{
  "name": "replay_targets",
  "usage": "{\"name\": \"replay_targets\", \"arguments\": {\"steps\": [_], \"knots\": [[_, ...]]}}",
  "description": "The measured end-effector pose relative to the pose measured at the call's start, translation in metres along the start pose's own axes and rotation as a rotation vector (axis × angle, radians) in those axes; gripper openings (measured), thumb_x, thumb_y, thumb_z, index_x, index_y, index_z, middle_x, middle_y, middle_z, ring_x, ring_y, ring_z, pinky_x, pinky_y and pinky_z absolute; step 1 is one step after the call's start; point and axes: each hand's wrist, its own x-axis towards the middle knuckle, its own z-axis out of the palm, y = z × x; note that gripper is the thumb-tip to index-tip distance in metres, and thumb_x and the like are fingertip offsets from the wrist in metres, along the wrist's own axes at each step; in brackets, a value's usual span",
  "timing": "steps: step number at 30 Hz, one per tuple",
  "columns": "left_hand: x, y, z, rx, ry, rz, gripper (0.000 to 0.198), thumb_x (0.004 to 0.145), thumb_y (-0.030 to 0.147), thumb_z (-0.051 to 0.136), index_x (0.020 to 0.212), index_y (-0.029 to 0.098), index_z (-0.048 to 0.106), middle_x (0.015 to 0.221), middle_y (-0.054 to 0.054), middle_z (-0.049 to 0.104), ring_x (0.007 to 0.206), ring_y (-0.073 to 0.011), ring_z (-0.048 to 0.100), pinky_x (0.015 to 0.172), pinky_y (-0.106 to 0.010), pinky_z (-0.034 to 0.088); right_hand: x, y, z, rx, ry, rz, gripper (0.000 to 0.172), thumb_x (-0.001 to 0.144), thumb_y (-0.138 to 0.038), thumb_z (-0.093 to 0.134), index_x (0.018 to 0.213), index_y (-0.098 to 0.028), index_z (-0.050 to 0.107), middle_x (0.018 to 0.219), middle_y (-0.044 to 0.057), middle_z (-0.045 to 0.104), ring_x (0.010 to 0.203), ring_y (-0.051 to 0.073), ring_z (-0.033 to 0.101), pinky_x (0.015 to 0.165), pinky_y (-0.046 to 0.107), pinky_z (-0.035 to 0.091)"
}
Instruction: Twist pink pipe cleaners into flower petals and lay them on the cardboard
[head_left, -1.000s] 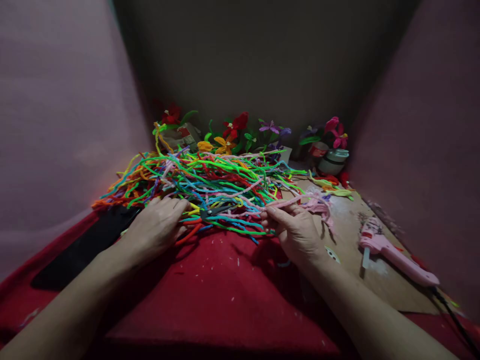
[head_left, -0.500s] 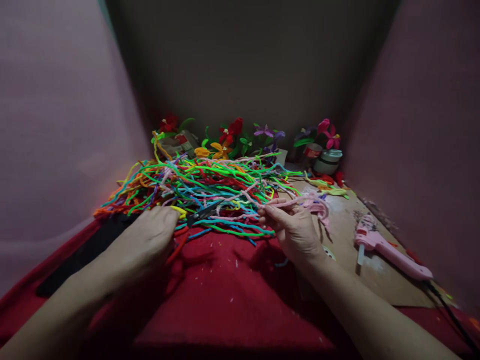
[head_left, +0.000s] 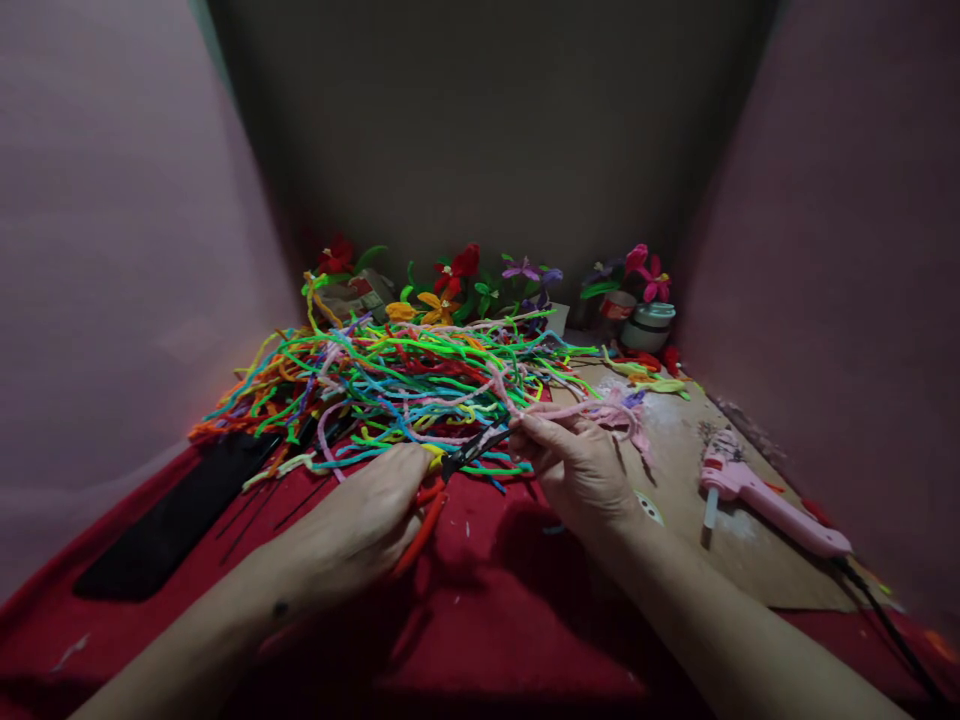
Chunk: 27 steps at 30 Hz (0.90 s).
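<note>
My left hand [head_left: 382, 510] is closed around a pair of pliers [head_left: 466, 455] with dark jaws and red-and-yellow handles. The jaws point right, and their tips reach the fingertips of my right hand [head_left: 577, 465]. Between thumb and fingers, my right hand pinches pale pink pipe cleaners [head_left: 499, 385], with lengths running up to the left and a loop bending off to the right. Whether the jaws are closed on the pink stem cannot be made out. Behind both hands spreads a heap of multicoloured pipe cleaners [head_left: 390, 365].
A pink glue gun [head_left: 772, 500] lies on a brown board [head_left: 675, 540] at the right. A black flat object [head_left: 172, 520] rests at the left on the red cloth [head_left: 480, 620]. Along the back stand pipe-cleaner flowers [head_left: 454, 275] and a lidded jar [head_left: 649, 325].
My left hand has moved right with the pliers, bringing the jaws to my right hand's fingertips. My right hand keeps its pinch in nearly the same place.
</note>
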Motion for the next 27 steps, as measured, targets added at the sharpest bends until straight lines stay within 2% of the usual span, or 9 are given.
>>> {"name": "replay_targets", "arguments": {"steps": [3, 7, 13, 16, 19, 23, 27], "knots": [[0.003, -0.001, 0.001, 0.024, -0.068, 0.007, 0.008, 0.082, 0.02, 0.036, 0.081, 0.018, 0.044, 0.083, -0.004, 0.051, 0.071, -0.0157, 0.046, 0.066, -0.029, 0.039, 0.0, 0.0, 0.0, 0.013, 0.0, -0.01, 0.006, 0.062, -0.021, 0.071, 0.064, -0.017, 0.068, 0.062, 0.001, 0.064, 0.056, 0.011, 0.058, 0.06, 0.025, 0.049], [0.005, 0.003, 0.002, -0.023, -0.102, -0.016, 0.009, 0.081, 0.018, 0.036, 0.085, 0.018, 0.044, 0.086, -0.005, 0.052, 0.074, -0.0163, 0.047, 0.069, -0.03, 0.04, -0.002, 0.002, 0.002, 0.008, -0.029, -0.02, 0.005, 0.064, -0.02, 0.071, 0.066, -0.017, 0.068, 0.063, 0.0, 0.065, 0.059, 0.013, 0.06, 0.062, 0.027, 0.049], [0.008, 0.011, 0.001, -0.056, -0.033, 0.009, 0.015, 0.078, 0.017, 0.038, 0.088, 0.019, 0.049, 0.087, -0.006, 0.056, 0.077, -0.0174, 0.05, 0.071, -0.03, 0.041, -0.007, 0.008, 0.004, -0.019, -0.12, -0.012, 0.002, 0.066, -0.018, 0.069, 0.067, -0.018, 0.068, 0.064, 0.0, 0.065, 0.059, 0.011, 0.058, 0.06, 0.025, 0.046], [0.007, 0.01, 0.003, -0.048, -0.033, 0.008, 0.015, 0.079, 0.021, 0.039, 0.089, 0.02, 0.05, 0.087, -0.006, 0.058, 0.077, -0.0175, 0.053, 0.069, -0.029, 0.042, -0.008, 0.008, 0.004, -0.041, -0.109, 0.002, 0.003, 0.064, -0.019, 0.071, 0.065, -0.017, 0.068, 0.063, 0.0, 0.065, 0.059, 0.011, 0.058, 0.061, 0.025, 0.046], [0.006, 0.009, 0.006, 0.035, -0.071, -0.031, 0.015, 0.082, 0.025, 0.038, 0.089, 0.02, 0.05, 0.082, -0.007, 0.06, 0.074, -0.0186, 0.056, 0.065, -0.028, 0.042, -0.008, 0.009, 0.003, -0.063, -0.073, 0.027, 0.007, 0.062, -0.021, 0.072, 0.065, -0.017, 0.067, 0.063, 0.001, 0.065, 0.059, 0.012, 0.058, 0.062, 0.026, 0.046], [0.005, 0.011, 0.012, 0.22, -0.104, -0.135, 0.019, 0.085, 0.026, 0.034, 0.091, 0.017, 0.049, 0.077, -0.01, 0.063, 0.071, -0.0219, 0.06, 0.06, -0.029, 0.041, -0.007, 0.013, 0.004, -0.118, -0.087, 0.02, 0.006, 0.065, -0.02, 0.069, 0.064, -0.015, 0.066, 0.064, 0.001, 0.063, 0.06, 0.012, 0.057, 0.062, 0.026, 0.045], [0.004, 0.014, 0.016, 0.293, -0.198, -0.203, 0.025, 0.087, 0.026, 0.027, 0.092, 0.014, 0.048, 0.074, -0.012, 0.065, 0.065, -0.0246, 0.062, 0.053, -0.03, 0.038, -0.007, 0.017, 0.009, -0.185, -0.068, 0.039, 0.005, 0.066, -0.02, 0.066, 0.063, -0.015, 0.065, 0.063, 0.001, 0.061, 0.06, 0.012, 0.056, 0.062, 0.026, 0.045]]}}
